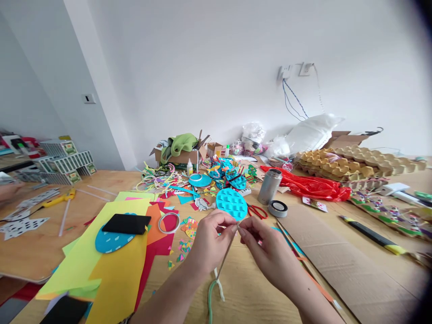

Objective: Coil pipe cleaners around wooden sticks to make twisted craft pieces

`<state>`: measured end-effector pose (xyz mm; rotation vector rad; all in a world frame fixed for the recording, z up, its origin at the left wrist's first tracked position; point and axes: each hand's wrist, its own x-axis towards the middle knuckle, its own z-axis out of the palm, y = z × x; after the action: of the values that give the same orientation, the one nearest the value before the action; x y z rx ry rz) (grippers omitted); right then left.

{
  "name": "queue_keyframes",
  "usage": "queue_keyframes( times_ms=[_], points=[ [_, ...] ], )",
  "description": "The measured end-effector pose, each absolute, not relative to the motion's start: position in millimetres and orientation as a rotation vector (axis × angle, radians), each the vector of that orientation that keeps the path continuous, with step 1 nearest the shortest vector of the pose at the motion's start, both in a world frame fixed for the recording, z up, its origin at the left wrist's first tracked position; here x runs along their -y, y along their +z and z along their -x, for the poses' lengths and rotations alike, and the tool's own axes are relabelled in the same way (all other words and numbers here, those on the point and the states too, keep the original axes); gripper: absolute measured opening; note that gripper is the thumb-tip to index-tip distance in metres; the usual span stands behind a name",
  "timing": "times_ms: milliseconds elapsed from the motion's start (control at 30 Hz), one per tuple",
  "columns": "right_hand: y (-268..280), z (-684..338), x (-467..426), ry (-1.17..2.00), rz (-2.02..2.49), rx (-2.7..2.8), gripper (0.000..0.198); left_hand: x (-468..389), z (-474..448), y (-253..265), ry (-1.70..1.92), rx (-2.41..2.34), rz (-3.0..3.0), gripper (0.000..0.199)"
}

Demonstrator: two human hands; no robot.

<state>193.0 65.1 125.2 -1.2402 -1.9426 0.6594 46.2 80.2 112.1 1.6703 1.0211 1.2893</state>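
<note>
My left hand [211, 238] and my right hand [265, 245] meet over the middle of the table, fingertips pinched together on a thin strand of string. From between them the string [225, 257] runs down to a loop of green and white yarn [212, 288]. Exactly how the strand is held at the fingertips is too small to tell. Just beyond the hands lies a round blue dimpled disc [231, 203]. Red-handled scissors [257, 211] rest close to it on the right. Left of my left hand are a roll of tape [168, 217] and paper fish [189, 227].
Coloured paper sheets [118, 265] with a black phone [126, 223] lie at left. A metal flask [270, 186], its lid [278, 208], a cardboard sheet [340, 256] and a yellow-black cutter [373, 236] are at right. Egg trays [337, 168] stand behind.
</note>
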Motion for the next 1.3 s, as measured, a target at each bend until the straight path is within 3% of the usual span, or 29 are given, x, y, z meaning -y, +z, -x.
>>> queue_keyframes(
  times_ms=[433, 967, 1300],
  points=[
    [119.4, -190.2, -68.5, 0.832, 1.196, 1.742, 0.024, -83.0, -46.9, 112.8, 1.155, -0.904, -1.288, 0.028],
    [126.0, -189.0, -64.4, 0.877, 1.144, 1.705, 0.021, -79.0, -49.6, 116.1, 1.206, -0.843, -1.094, 0.023],
    [123.3, -188.1, -64.3, 0.901, 1.154, 1.697, 0.024, -74.2, -49.7, 118.9, 1.356, -0.977, -1.347, 0.013]
  ],
)
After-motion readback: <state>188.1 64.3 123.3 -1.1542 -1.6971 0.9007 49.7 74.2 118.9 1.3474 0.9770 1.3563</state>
